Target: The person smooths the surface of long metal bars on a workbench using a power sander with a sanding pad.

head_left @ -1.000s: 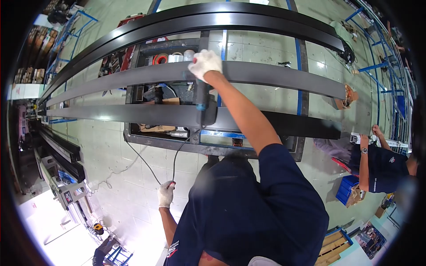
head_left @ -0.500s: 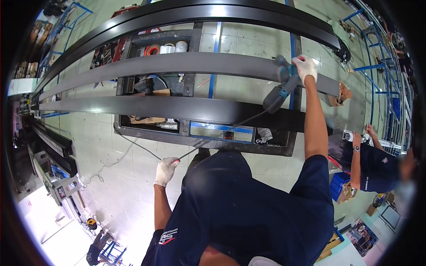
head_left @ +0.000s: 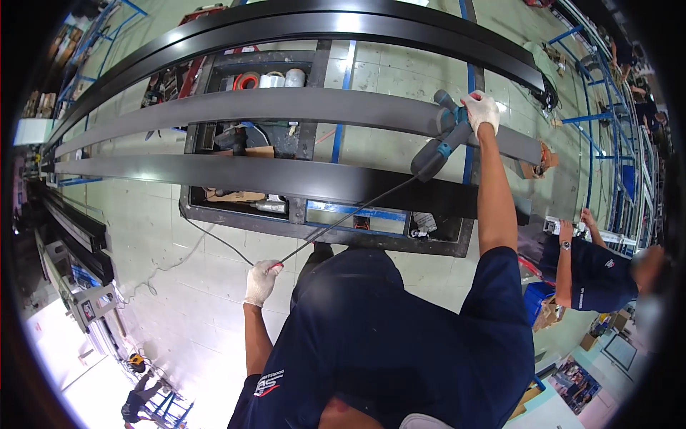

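My right hand (head_left: 481, 113), in a white glove, is closed on the head end of a teal and black angle grinder (head_left: 433, 156). The grinder's disc end rests at or just over a long matte grey metal bar (head_left: 300, 107), its body slanting down toward me. From its rear runs a black power cord (head_left: 350, 215), pulled fairly straight. Low on the left, my gloved left hand (head_left: 261, 282) is closed around that cord, which continues up-left from it toward the bench corner. The exact contact of disc and bar is hidden.
Dark metal profiles (head_left: 250, 171) lie parallel across a black steel frame bench (head_left: 321, 234). Its compartments hold tape rolls (head_left: 246, 81) and tools. A co-worker (head_left: 597, 275) works at the right beside blue racks (head_left: 597, 118). Another person (head_left: 137, 402) is at lower left.
My right hand and the grinder have moved slightly left along the grey bar. The cord between grinder and left hand looks straighter. The view has shifted a little.
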### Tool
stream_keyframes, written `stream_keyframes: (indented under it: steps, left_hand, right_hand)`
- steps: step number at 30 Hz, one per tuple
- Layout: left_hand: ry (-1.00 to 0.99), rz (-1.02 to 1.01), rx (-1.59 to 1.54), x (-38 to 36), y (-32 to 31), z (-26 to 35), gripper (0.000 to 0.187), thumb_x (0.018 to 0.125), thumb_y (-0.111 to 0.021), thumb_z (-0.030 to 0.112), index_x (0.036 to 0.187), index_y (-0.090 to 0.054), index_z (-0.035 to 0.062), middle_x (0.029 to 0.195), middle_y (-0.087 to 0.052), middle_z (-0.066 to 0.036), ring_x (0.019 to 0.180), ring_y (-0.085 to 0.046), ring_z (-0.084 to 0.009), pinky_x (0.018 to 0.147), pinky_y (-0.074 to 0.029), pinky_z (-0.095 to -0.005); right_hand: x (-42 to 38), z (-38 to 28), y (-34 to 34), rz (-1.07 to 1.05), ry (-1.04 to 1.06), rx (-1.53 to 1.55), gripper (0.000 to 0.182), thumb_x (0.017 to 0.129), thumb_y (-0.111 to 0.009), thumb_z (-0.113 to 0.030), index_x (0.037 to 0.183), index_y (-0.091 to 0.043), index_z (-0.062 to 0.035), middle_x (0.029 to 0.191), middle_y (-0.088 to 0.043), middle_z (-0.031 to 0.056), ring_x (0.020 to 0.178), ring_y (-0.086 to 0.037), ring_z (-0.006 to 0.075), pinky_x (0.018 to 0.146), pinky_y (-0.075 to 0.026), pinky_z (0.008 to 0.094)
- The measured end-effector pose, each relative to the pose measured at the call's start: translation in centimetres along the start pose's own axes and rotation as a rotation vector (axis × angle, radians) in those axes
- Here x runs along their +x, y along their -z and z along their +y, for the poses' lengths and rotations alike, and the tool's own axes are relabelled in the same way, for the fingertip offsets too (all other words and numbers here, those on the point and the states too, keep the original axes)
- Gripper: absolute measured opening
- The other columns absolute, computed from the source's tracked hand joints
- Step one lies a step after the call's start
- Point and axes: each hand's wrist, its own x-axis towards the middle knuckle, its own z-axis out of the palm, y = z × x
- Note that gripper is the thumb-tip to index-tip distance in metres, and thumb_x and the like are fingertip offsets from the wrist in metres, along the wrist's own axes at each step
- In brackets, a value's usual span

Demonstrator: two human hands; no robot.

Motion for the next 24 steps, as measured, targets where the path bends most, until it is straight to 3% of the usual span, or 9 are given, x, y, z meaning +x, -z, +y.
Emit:
stream_keyframes:
  steps: [2, 6, 19, 22, 24]
  left_hand:
    - [0.023, -0.006, 0.012, 0.0, 0.0, -0.3, 0.024, 0.102, -0.081, 0.024, 0.112, -0.086, 0.0033, 0.105, -0.083, -0.02, 0.101, -0.077, -0.0381, 0.091, -0.06, -0.0462]
    - [0.012, 0.02, 0.003, 0.1, -0.1, -0.9, 0.026, 0.102, -0.08, 0.026, 0.113, -0.086, 0.0037, 0.105, -0.083, -0.02, 0.102, -0.077, -0.0385, 0.092, -0.06, -0.0468]
    - [0.098, 0.052, -0.016, -1.4, 0.5, -3.1, 0.028, 0.102, -0.08, 0.027, 0.115, -0.086, 0.0029, 0.106, -0.083, -0.022, 0.103, -0.079, -0.0383, 0.092, -0.061, -0.0454]
    - [0.129, 0.041, -0.03, -1.3, 0.4, -3.5, 0.029, 0.102, -0.079, 0.026, 0.116, -0.086, 0.0027, 0.106, -0.083, -0.023, 0.103, -0.08, -0.0384, 0.092, -0.061, -0.0453]
    - [0.146, 0.034, -0.047, -1.1, 0.5, -3.7, 0.029, 0.102, -0.079, 0.026, 0.117, -0.086, 0.0024, 0.106, -0.083, -0.024, 0.102, -0.081, -0.0388, 0.091, -0.062, -0.0457]
  right_hand:
    - [-0.2, -0.4, -1.1, 0.055, 0.069, 0.002, 0.032, 0.089, -0.082, -0.038, 0.104, -0.086, -0.0104, 0.086, -0.081, 0.0153, 0.08, -0.077, 0.0292, 0.079, -0.058, 0.042]
    - [-0.3, -2.6, -1.7, -0.044, -0.008, 0.012, 0.036, 0.084, -0.081, -0.043, 0.105, -0.089, -0.0144, 0.107, -0.085, 0.0181, 0.104, -0.081, 0.0402, 0.094, -0.062, 0.0456]
    - [-3.7, -9.1, -4.6, 0.022, 0.145, -0.028, 0.034, 0.083, -0.08, -0.044, 0.1, -0.089, -0.0153, 0.104, -0.085, 0.0177, 0.101, -0.081, 0.0411, 0.092, -0.063, 0.047]
    - [-4.8, -11.3, -5.7, -0.05, 0.121, -0.072, 0.036, 0.085, -0.081, -0.045, 0.104, -0.088, -0.0143, 0.111, -0.084, 0.0177, 0.105, -0.08, 0.0395, 0.094, -0.061, 0.0462]
    - [-5.9, -12.9, -7.1, -0.011, 0.216, -0.102, 0.034, 0.085, -0.079, -0.045, 0.1, -0.088, -0.0149, 0.113, -0.084, 0.0165, 0.108, -0.079, 0.0385, 0.096, -0.062, 0.047]
